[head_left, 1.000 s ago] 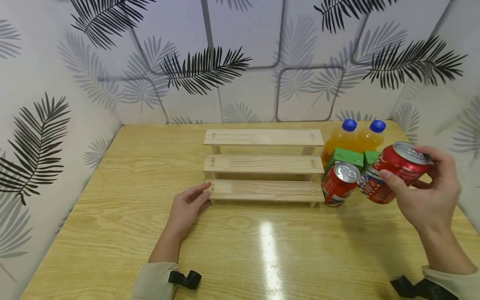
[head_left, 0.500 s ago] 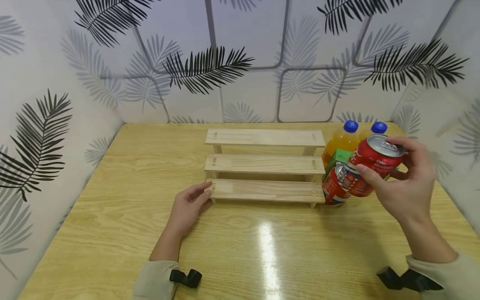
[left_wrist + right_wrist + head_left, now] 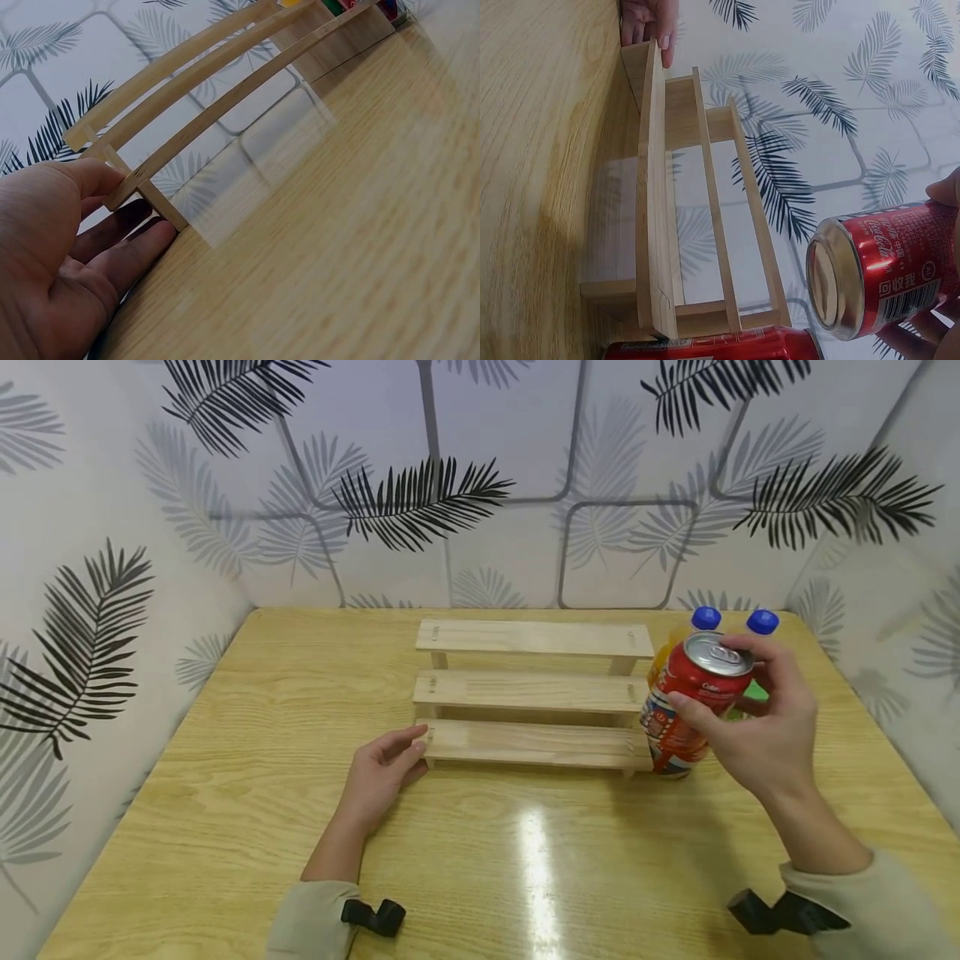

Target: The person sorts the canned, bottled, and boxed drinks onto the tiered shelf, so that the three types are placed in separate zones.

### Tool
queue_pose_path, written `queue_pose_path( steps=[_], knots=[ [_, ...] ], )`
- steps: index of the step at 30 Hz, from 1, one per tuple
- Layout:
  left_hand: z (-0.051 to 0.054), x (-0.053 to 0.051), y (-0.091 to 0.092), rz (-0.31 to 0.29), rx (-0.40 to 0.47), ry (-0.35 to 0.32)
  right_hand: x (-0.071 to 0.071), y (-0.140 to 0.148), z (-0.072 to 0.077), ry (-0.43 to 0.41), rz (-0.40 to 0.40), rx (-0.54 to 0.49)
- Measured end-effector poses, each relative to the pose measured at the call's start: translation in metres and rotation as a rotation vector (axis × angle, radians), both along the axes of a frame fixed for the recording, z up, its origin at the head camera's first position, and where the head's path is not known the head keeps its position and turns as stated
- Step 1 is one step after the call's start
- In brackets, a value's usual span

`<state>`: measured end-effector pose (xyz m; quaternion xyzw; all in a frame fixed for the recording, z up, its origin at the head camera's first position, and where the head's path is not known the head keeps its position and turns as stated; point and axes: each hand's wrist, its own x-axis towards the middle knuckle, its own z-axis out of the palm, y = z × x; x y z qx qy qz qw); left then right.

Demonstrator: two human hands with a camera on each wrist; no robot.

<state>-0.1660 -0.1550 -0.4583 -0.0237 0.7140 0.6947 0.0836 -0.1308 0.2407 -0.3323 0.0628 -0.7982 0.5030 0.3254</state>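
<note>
My right hand (image 3: 765, 727) grips a red cola can (image 3: 705, 681), thumb on the near side and fingers at the far side and top. In the right wrist view, the held can (image 3: 900, 262) shows its metal bottom and is apart from the rack. A second red can (image 3: 720, 349) stands at the rack's right end; in the head view the held can mostly hides it. My left hand (image 3: 378, 777) holds the left end of the three-tier wooden rack (image 3: 525, 742). In the left wrist view, the left hand's fingers (image 3: 135, 251) lie against the rack's leg under the lowest board.
Behind the held can are two orange drink bottles with blue caps (image 3: 762, 622) and a partly hidden green carton (image 3: 755, 692). The wooden table (image 3: 247, 735) meets a wall covering (image 3: 487, 552) with leaf prints at its back edge.
My right hand has carried the cola can leftward, from beside the standing can to in front of it, close to the rack's right end. The left hand stays at the rack.
</note>
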Motion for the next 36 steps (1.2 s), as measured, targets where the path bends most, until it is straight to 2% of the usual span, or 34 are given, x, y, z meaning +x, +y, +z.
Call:
queue_pose_path(
  steps=[7, 21, 29, 36],
  knots=[
    [0.002, -0.001, -0.001, -0.010, -0.011, -0.010, -0.009, -0.012, -0.006, 0.040, 0.044, 0.027],
    [0.002, -0.003, -0.007, 0.005, -0.019, -0.015, -0.025, -0.046, -0.002, -0.020, 0.083, 0.031],
    [0.003, -0.003, -0.006, 0.013, -0.017, -0.006, -0.036, -0.056, -0.001, 0.035, 0.149, 0.031],
    [0.001, -0.001, -0.001, -0.005, -0.014, -0.001, -0.041, -0.061, -0.003, 0.092, 0.151, 0.090]
  ],
)
